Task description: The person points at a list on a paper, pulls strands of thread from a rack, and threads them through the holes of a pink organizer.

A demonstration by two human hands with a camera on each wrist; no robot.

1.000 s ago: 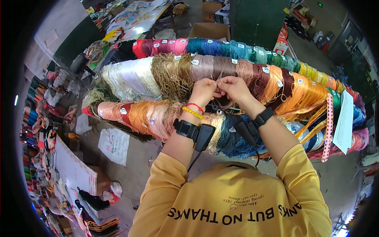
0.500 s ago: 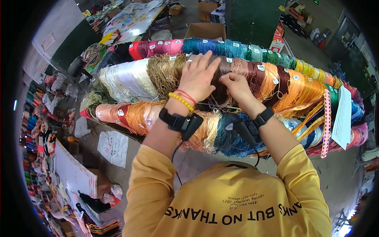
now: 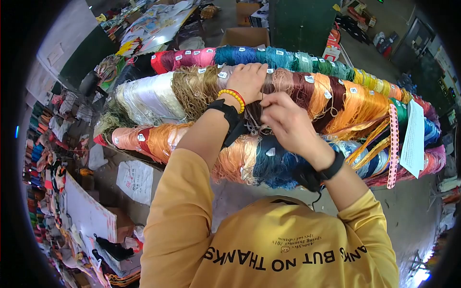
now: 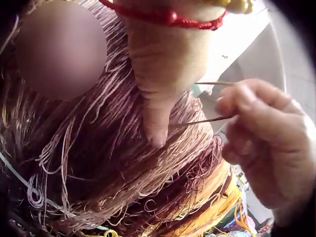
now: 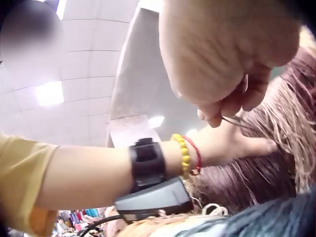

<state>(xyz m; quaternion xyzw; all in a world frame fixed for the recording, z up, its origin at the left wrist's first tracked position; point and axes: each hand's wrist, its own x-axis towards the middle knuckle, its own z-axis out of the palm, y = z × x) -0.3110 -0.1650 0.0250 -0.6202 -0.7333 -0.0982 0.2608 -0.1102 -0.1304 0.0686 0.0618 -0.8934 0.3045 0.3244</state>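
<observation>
My left hand [image 3: 247, 82] lies over a hank of mauve-brown thread [image 4: 98, 128] on the middle row, its thumb stretched down along the strands. The other fingers are over the far side of the hank in the head view. Close on the right, my right hand [image 3: 289, 126] pinches a thin brown thread [image 4: 200, 121] between thumb and fingers. Two lengths of it run taut from the pinch towards the left hand, as the left wrist view shows. Loose curly ends [image 4: 47, 158] hang from the hank below the thumb.
Cream hanks [image 3: 151, 93] lie to the left on the same row, orange hanks [image 3: 367, 108] to the right. A blue-teal hank [image 3: 276, 163] sits on the nearer row. At the right hang a pink strip with holes [image 3: 393, 144] and a paper sheet [image 3: 413, 139]. An open carton [image 3: 245, 37] stands behind.
From beside the right hand, my left hand has spread out and settled over the mauve-brown hank. My right hand has come nearer the body, drawing the thread out.
</observation>
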